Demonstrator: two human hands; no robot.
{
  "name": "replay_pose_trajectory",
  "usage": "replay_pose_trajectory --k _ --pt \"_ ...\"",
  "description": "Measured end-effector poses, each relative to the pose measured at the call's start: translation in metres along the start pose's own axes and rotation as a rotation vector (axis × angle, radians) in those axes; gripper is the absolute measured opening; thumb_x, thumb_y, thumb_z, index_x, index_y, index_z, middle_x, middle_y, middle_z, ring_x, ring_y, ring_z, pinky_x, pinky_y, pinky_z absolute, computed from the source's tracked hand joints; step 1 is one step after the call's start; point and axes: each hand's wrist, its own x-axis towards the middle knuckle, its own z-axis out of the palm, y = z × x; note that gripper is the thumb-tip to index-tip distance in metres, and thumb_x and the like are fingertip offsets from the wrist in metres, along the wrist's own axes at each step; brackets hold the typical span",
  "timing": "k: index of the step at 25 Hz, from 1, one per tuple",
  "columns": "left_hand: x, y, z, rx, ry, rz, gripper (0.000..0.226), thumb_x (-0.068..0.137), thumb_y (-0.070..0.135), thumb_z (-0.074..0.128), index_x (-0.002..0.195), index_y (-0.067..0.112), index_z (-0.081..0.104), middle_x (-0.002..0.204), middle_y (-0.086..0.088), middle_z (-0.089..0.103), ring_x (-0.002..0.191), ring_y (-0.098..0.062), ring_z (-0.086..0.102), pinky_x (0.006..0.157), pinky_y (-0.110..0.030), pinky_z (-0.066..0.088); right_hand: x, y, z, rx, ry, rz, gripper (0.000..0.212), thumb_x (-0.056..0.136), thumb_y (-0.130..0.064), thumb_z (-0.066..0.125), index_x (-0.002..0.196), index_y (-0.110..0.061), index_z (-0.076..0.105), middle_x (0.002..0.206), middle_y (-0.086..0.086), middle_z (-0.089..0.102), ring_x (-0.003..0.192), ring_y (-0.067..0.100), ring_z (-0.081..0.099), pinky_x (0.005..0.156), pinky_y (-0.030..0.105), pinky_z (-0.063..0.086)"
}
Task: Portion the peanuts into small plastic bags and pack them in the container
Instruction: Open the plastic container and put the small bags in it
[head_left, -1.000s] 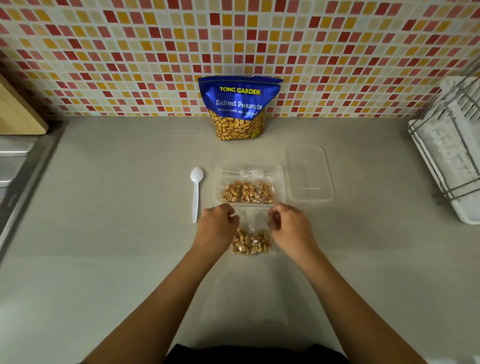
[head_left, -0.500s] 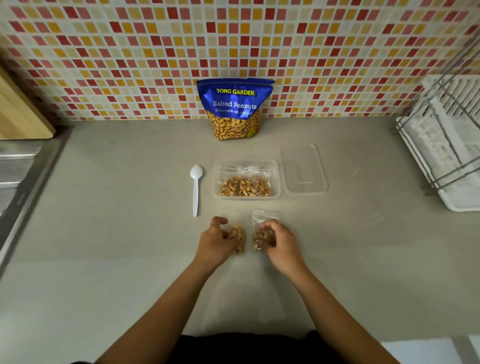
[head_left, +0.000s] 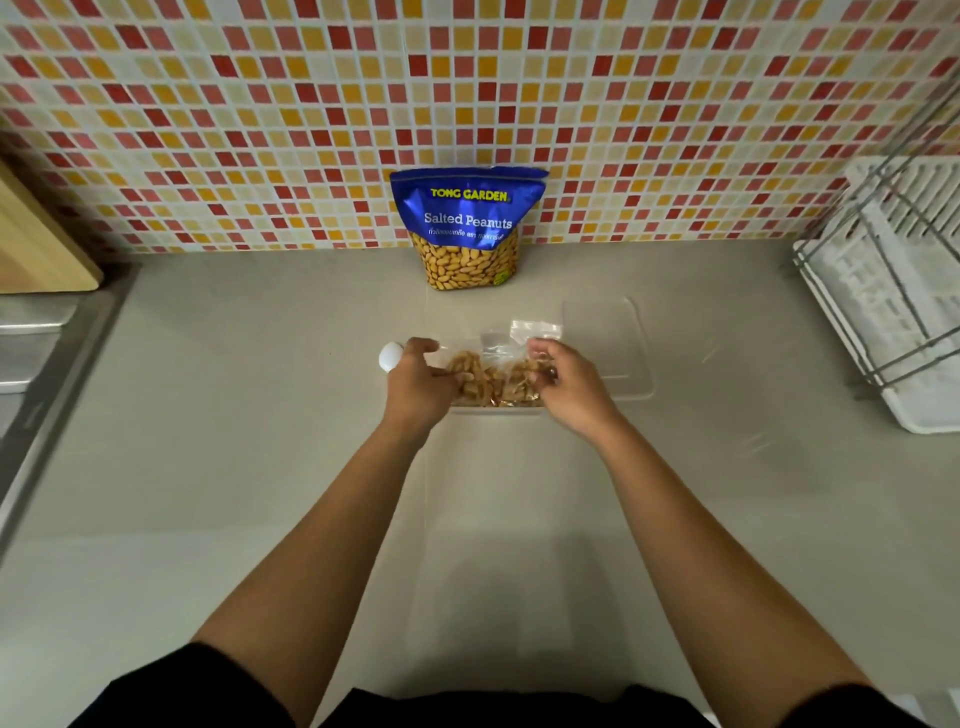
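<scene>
Far against the tiles (head_left: 311, 104), the blue pouch (head_left: 467, 228) reads "TONG GARDEN Salted Peanuts". At the container (head_left: 493, 410), the left hand (head_left: 415, 387) grips a peanut bag (head_left: 467, 366); the right hand (head_left: 574, 389) pinches a second bag (head_left: 522, 376).

The white plastic spoon (head_left: 390, 356) is mostly behind the left hand (head_left: 415, 387), only its bowl pokes out. The clear plastic container (head_left: 493, 410) shows just its front rim under the small clear bags of peanuts (head_left: 488, 379) that the left hand and right hand (head_left: 571, 389) grip. Honestly can't count the bags. The pale wooden board (head_left: 36, 244) and white dish rack (head_left: 893, 312) run off frame.
</scene>
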Motion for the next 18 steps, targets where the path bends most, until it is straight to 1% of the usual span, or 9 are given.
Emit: replay_pose_trajectory --k 2,3,7,10,12,13,15,16,18 --pt "0.011 0.002 0.013 0.151 -0.048 -0.003 0.050 0.082 0.003 0.058 0.128 0.015 0.039 0.098 -0.013 0.065 0.092 -0.027 0.062 0.077 -0.034 0.053 0.014 0.000 0.006 -0.057 -0.125 0.053 0.044 0.089 0.002 0.049 0.132 -0.008 0.048 0.134 0.010 0.053 0.118 0.022 0.054 0.089 0.012 0.034" --pt "0.015 0.001 0.018 0.210 -0.061 0.001 0.051 0.083 0.004 0.056 0.130 0.015 0.037 0.103 -0.015 0.064 0.097 -0.029 0.061 0.080 -0.035 0.053 0.018 0.001 0.009 -0.095 -0.167 0.054 0.045 0.089 0.001 0.049 0.133 -0.008 0.046 0.136 0.011 0.051 0.120 0.023 0.053 0.092 0.014 0.034" --pt "0.034 -0.006 0.028 0.421 -0.067 0.013 0.047 0.087 0.005 0.049 0.131 0.011 0.036 0.113 -0.017 0.062 0.102 -0.033 0.059 0.080 -0.035 0.050 0.032 0.009 0.020 -0.325 -0.250 0.048 0.050 0.088 -0.001 0.048 0.137 -0.008 0.041 0.140 0.016 0.041 0.128 0.030 0.043 0.106 0.028 0.033" --pt "0.033 -0.007 0.032 0.655 0.019 0.159 0.041 0.088 0.006 0.051 0.127 0.006 0.038 0.114 -0.020 0.059 0.102 -0.037 0.058 0.082 -0.039 0.047 0.030 0.011 0.019 -0.424 -0.249 -0.016 0.051 0.087 -0.001 0.051 0.137 -0.009 0.042 0.150 0.016 0.021 0.134 0.033 0.035 0.110 0.029 0.029" --pt "0.029 -0.011 0.032 0.776 0.088 0.298 0.048 0.086 0.002 0.051 0.131 0.007 0.036 0.119 -0.019 0.054 0.105 -0.037 0.056 0.086 -0.039 0.044 0.026 0.011 0.016 -0.537 -0.194 -0.081 0.050 0.086 -0.004 0.057 0.135 -0.010 0.045 0.156 0.014 0.004 0.139 0.033 0.026 0.112 0.034 0.028" --pt "0.028 -0.014 0.031 0.815 0.099 0.379 0.051 0.085 0.001 0.051 0.133 0.008 0.036 0.123 -0.018 0.053 0.108 -0.036 0.054 0.089 -0.037 0.043 0.024 0.011 0.014 -0.597 -0.145 -0.114 0.050 0.086 -0.006 0.060 0.133 -0.010 0.046 0.157 0.013 0.001 0.140 0.034 0.023 0.112 0.036 0.029" --pt "0.029 -0.023 0.029 0.840 0.040 0.524 0.047 0.086 -0.001 0.047 0.133 0.008 0.044 0.128 -0.015 0.055 0.116 -0.035 0.050 0.095 -0.033 0.039 0.022 0.012 0.012 -0.678 -0.090 -0.182 0.049 0.086 -0.009 0.061 0.133 -0.012 0.047 0.157 0.014 0.005 0.140 0.033 0.022 0.111 0.038 0.030" --pt "0.030 -0.028 0.028 0.837 -0.012 0.549 0.045 0.088 -0.001 0.045 0.133 0.007 0.046 0.132 -0.015 0.054 0.123 -0.035 0.046 0.099 -0.031 0.036 0.021 0.014 0.013 -0.698 -0.112 -0.216 0.049 0.089 -0.012 0.057 0.136 -0.012 0.044 0.156 0.013 0.012 0.141 0.031 0.022 0.113 0.038 0.028" --pt "0.030 -0.035 0.027 0.887 -0.117 0.533 0.048 0.092 0.002 0.039 0.139 0.007 0.038 0.147 -0.013 0.040 0.139 -0.029 0.030 0.110 -0.028 0.027 0.020 0.019 0.017 -0.683 -0.233 -0.231 0.047 0.095 -0.020 0.046 0.141 -0.012 0.037 0.154 0.011 0.024 0.142 0.025 0.022 0.114 0.038 0.025"
